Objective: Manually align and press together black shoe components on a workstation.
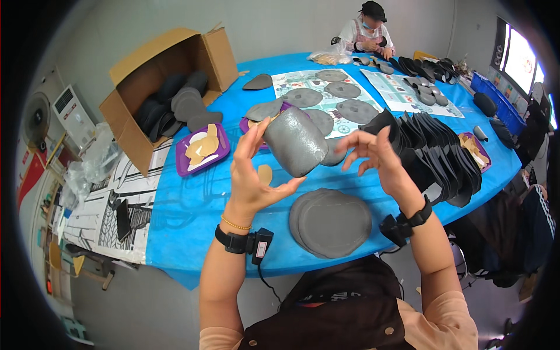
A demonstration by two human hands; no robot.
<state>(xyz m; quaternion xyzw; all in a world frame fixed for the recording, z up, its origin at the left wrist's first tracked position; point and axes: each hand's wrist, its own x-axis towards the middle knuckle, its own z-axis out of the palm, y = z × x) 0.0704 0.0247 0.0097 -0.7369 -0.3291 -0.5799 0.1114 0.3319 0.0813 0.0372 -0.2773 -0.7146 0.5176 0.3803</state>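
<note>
My left hand [248, 175] grips a curved grey piece [296, 143] with a shiny, wet-looking surface, its thumb at the lower edge and fingers at the upper left side. The piece is held tilted above the table. Just right of it, my right hand [378, 154] is raised with fingers apart and slightly blurred, holding nothing. Below both hands a stack of flat, matt grey oval pieces [332, 224] lies on the blue table cover [192, 224]. A small beige piece [265, 174] shows beside my left thumb.
At left stand a cardboard box [131, 146] of dark pieces and a purple tray [184, 170] of beige and white cutouts. Grey ovals [303, 97] lie on printed sheets. Black curved pieces [434, 154] stand packed at right. A person [368, 36] sits at the far end.
</note>
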